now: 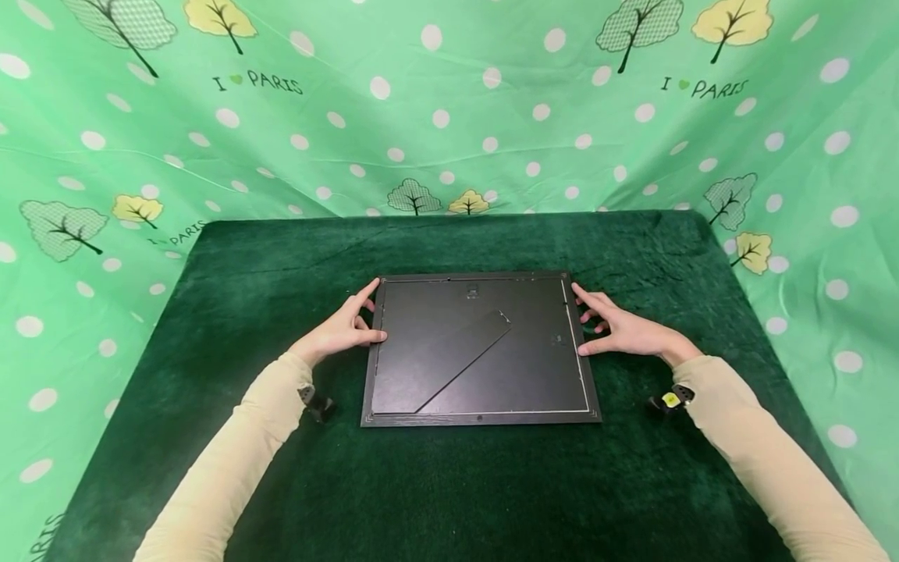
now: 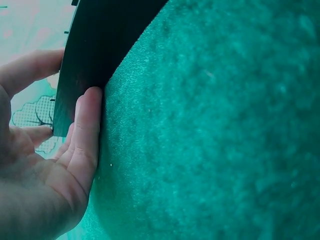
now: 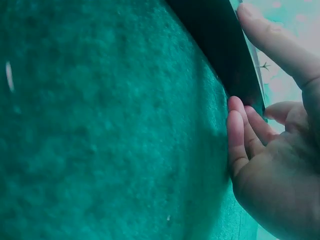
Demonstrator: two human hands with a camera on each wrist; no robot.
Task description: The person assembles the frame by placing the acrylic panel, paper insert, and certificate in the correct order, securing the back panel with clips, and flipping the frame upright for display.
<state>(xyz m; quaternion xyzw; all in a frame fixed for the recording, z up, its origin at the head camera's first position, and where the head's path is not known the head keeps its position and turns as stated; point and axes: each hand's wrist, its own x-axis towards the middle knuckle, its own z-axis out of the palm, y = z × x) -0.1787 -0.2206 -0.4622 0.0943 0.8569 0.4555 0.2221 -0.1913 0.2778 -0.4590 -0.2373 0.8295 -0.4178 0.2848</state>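
Observation:
A black picture frame (image 1: 534, 375) lies back side up in the middle, its stand leg (image 1: 456, 355) folded flat and slanting across the backing. My left hand (image 1: 339, 328) holds the left edge, thumb on the rim and index finger at the far corner. On the opposite side, my right hand (image 1: 628, 326) grips the right edge in much the same way. Both wrist views show fingers curled low at the frame's side, between the dark frame (image 2: 107, 40) and the cloth, with the thumb (image 3: 265, 32) at its upper edge.
A dark green velvety cloth (image 1: 449, 492) covers the table. Light green curtains (image 1: 449, 101) with white dots and printed trees hang behind and along both sides. Small black cameras are strapped at both wrists, below the cream sleeves (image 1: 232, 445).

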